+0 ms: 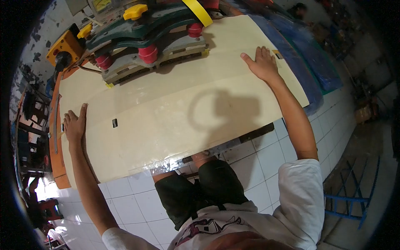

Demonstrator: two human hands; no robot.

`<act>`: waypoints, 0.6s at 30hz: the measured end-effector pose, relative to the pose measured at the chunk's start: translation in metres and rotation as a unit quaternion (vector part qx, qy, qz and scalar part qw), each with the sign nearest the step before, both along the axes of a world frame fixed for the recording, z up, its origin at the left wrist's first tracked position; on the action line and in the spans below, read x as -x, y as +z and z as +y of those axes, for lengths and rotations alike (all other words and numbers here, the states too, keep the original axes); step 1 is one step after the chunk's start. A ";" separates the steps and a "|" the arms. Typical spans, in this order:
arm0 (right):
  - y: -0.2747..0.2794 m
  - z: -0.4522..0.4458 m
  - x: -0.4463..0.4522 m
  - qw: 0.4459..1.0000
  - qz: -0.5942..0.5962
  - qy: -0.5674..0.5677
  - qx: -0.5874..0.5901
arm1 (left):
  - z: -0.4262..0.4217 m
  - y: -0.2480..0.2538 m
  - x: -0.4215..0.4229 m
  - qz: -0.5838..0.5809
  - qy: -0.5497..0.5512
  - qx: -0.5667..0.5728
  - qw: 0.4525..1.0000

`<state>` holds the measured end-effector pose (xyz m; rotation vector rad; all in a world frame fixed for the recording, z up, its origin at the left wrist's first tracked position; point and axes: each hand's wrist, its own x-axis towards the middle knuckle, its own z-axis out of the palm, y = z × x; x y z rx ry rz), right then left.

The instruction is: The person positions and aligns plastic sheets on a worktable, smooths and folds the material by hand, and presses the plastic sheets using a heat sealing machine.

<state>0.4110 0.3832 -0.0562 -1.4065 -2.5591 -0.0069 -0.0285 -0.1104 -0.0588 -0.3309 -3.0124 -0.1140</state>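
A wide cream sheet point(166, 108) covers the work surface, with a clear plastic layer along its front edge. My left hand point(75, 126) lies on the sheet's left edge, fingers apart and holding nothing. Near the far right edge, my right hand point(262, 65) rests flat on the sheet with the thumb spread, beside a small dark mark point(277, 54). A small black piece point(115, 123) lies on the sheet to the right of my left hand. Behind it, a green and grey machine head point(146, 41) with red knobs stands over the sheet's back part.
A yellow box point(64, 49) with a black plug is at the back left. Blue plastic sheeting point(296, 62) hangs along the right side. An orange board edge point(58, 166) shows at the left. A blue metal frame point(350, 198) stands on the floor at right.
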 end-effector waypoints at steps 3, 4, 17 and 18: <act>0.001 -0.001 0.002 1.000 -0.003 -0.007 0.001 | -0.010 -0.013 0.017 0.019 -0.048 0.017 0.999; 0.000 -0.001 0.002 1.000 -0.003 -0.006 0.001 | -0.009 -0.013 0.017 0.019 -0.046 0.020 0.999; -0.009 0.009 0.006 0.999 -0.020 -0.001 -0.030 | 0.000 -0.004 -0.001 0.066 -0.026 -0.019 0.997; -0.012 0.015 0.008 0.999 -0.031 0.004 -0.041 | 0.005 0.003 -0.007 0.051 -0.052 -0.040 0.997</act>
